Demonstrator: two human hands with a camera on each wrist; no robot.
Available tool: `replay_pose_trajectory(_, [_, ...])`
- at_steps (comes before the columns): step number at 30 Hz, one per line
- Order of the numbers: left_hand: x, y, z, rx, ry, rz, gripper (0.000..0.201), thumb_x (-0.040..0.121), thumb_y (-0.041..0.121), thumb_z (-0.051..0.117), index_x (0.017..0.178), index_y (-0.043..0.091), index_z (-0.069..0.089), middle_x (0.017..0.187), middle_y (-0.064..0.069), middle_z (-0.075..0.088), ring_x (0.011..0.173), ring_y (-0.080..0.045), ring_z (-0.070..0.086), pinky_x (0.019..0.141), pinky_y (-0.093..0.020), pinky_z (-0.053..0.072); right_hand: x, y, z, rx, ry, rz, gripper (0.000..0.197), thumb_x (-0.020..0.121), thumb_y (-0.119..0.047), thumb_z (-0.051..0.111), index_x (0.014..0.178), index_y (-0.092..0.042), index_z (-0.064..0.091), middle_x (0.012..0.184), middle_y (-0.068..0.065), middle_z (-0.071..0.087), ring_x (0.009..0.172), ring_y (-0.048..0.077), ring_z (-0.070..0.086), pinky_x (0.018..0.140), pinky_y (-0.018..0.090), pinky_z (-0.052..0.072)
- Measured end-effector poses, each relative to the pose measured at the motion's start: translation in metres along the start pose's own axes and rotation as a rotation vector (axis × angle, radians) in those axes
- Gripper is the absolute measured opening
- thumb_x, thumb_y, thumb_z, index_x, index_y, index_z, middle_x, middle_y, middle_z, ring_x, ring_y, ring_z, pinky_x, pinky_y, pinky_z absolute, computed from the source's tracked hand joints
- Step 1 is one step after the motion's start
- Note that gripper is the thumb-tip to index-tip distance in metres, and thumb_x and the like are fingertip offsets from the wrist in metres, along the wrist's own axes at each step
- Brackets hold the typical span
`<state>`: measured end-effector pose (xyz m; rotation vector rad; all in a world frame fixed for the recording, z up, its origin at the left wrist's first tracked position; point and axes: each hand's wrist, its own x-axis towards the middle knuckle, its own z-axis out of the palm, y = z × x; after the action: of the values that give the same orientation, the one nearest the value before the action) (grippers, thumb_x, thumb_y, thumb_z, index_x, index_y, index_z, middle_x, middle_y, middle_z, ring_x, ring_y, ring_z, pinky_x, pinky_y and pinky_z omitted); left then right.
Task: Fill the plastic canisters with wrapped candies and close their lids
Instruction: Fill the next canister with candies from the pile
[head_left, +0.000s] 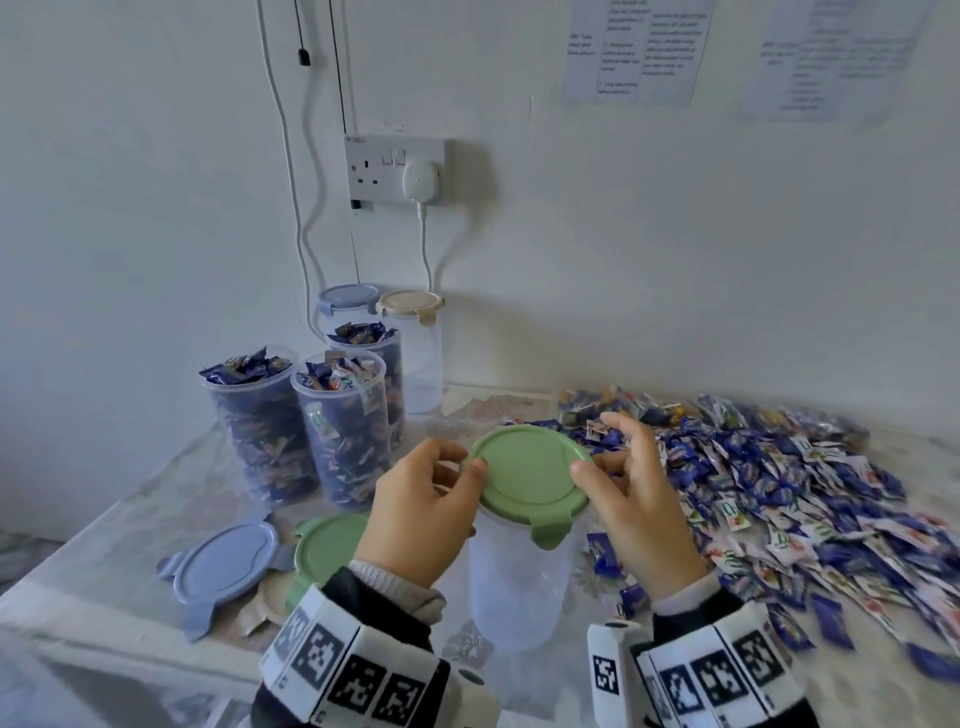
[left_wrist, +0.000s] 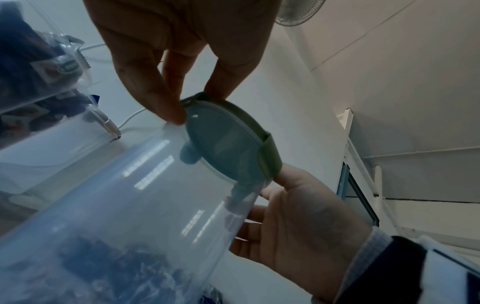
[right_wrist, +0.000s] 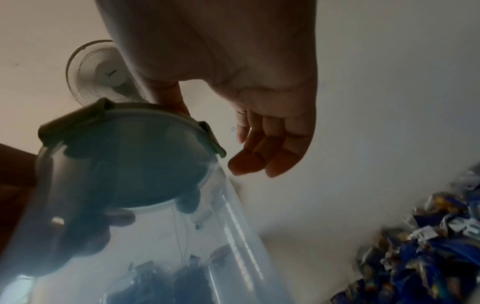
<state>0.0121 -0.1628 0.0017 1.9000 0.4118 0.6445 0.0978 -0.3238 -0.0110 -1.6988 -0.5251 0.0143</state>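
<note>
Both hands, left hand (head_left: 415, 512) and right hand (head_left: 636, 499), pinch the round matte green lid (head_left: 530, 465) atop a clear cylindrical plastic canister (head_left: 519, 582).

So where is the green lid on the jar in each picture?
Head view: the green lid sits in the middle, on top of the clear jar, between both hands.
Left wrist view: the green lid is in the middle, seen from below.
Right wrist view: the green lid is left of the middle, seen from below.
Shared landmark: the clear jar under it.
</note>
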Motion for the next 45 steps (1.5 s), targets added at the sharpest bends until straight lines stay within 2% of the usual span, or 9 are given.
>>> replay_pose_trajectory(5, [0.006, -0.007, 0.005, -0.028, -0.030, -0.018, 0.016, 0.088, 0.019, 0.058, 0.097, 0.009, 0.066, 0.049, 0.011, 0.052, 0.046, -0.005, 0.048, 0.052, -0.024, 0.043, 0.007, 0.000, 0.000, 0.142, -0.078, 0.122, 0.033, 0.089, -0.011, 0.056, 0.111, -0.033, 0.043, 0.071, 0.005, 0.049, 0.062, 0.020, 0.048, 0.060, 0.034, 0.042])
replay_pose_trajectory(10, [0.006, -0.008, 0.005, -0.141, -0.092, 0.008, 0.018, 0.090, 0.009, 0.055, 0.102, 0.007, 0.068, 0.043, 0.018, 0.052, 0.040, 0.006, 0.047, 0.044, -0.005, 0.033, 0.014, -0.002, 0.003, 0.267, -0.132, 0.152, 0.019, 0.091, 0.002, 0.047, 0.094, -0.015, 0.040, 0.062, 0.006, 0.039, 0.048, 0.010, 0.041, 0.043, 0.016, 0.033])
replay_pose_trajectory(15, [0.011, -0.006, 0.004, -0.193, -0.236, 0.017, 0.034, 0.082, 0.021, 0.053, 0.116, 0.021, 0.057, 0.102, 0.008, 0.065, 0.087, 0.003, 0.061, 0.075, -0.011, 0.047, 0.019, -0.002, 0.005, 0.308, -0.044, 0.081, 0.025, 0.076, -0.011, 0.061, 0.080, -0.016, 0.038, 0.066, 0.003, 0.039, 0.058, 0.018, 0.041, 0.052, 0.027, 0.037])
replay_pose_trajectory(21, [0.022, 0.002, -0.004, -0.349, -0.436, -0.075, 0.062, 0.059, 0.011, 0.049, 0.121, 0.016, 0.050, 0.094, -0.002, 0.063, 0.047, 0.000, 0.053, 0.041, -0.011, 0.038, 0.030, -0.004, 0.008, 0.366, -0.069, 0.086, 0.023, 0.087, -0.005, 0.060, 0.099, -0.020, 0.047, 0.069, 0.008, 0.053, 0.066, 0.021, 0.051, 0.061, 0.030, 0.046])
replay_pose_trajectory(24, [0.024, -0.007, -0.011, -0.384, -0.458, -0.044, 0.063, 0.055, 0.022, 0.067, 0.117, 0.021, 0.054, 0.106, -0.007, 0.063, 0.080, -0.009, 0.067, 0.067, -0.017, 0.052, 0.029, -0.001, 0.007, 0.392, -0.100, 0.120, 0.021, 0.091, -0.013, 0.055, 0.108, -0.021, 0.047, 0.077, 0.009, 0.060, 0.070, 0.019, 0.059, 0.070, 0.030, 0.051])
replay_pose_trajectory(28, [0.022, -0.020, -0.014, -0.246, -0.434, 0.036, 0.055, 0.063, 0.045, 0.070, 0.117, 0.041, 0.060, 0.124, -0.014, 0.055, 0.111, -0.025, 0.058, 0.097, -0.040, 0.047, 0.012, 0.001, 0.003, 0.178, -0.086, 0.035, 0.027, 0.085, -0.028, 0.060, 0.110, -0.022, 0.050, 0.082, 0.012, 0.066, 0.075, 0.024, 0.063, 0.073, 0.035, 0.054])
replay_pose_trajectory(33, [0.018, -0.017, -0.010, -0.283, -0.411, 0.074, 0.043, 0.065, 0.042, 0.070, 0.106, 0.033, 0.069, 0.119, -0.009, 0.062, 0.107, -0.023, 0.062, 0.091, -0.038, 0.052, -0.003, -0.005, -0.001, 0.069, -0.086, -0.029, 0.033, 0.081, -0.023, 0.068, 0.110, -0.023, 0.050, 0.084, 0.003, 0.068, 0.071, 0.008, 0.064, 0.066, 0.019, 0.052])
replay_pose_trajectory(38, [0.016, -0.017, -0.009, -0.325, -0.389, 0.061, 0.043, 0.063, 0.040, 0.072, 0.104, 0.028, 0.071, 0.117, -0.007, 0.064, 0.103, -0.022, 0.064, 0.087, -0.036, 0.054, -0.004, -0.013, -0.006, -0.004, -0.132, 0.026, 0.027, 0.083, -0.026, 0.066, 0.105, -0.024, 0.049, 0.077, 0.009, 0.067, 0.064, 0.021, 0.063, 0.062, 0.026, 0.055])
replay_pose_trajectory(45, [0.015, -0.019, -0.008, -0.329, -0.372, 0.083, 0.043, 0.062, 0.042, 0.072, 0.104, 0.032, 0.071, 0.115, -0.006, 0.066, 0.104, -0.022, 0.064, 0.085, -0.031, 0.053, 0.002, -0.008, 0.001, 0.083, -0.075, -0.024, 0.023, 0.086, -0.011, 0.064, 0.088, -0.014, 0.041, 0.058, 0.000, 0.036, 0.043, 0.004, 0.034, 0.047, 0.016, 0.033])
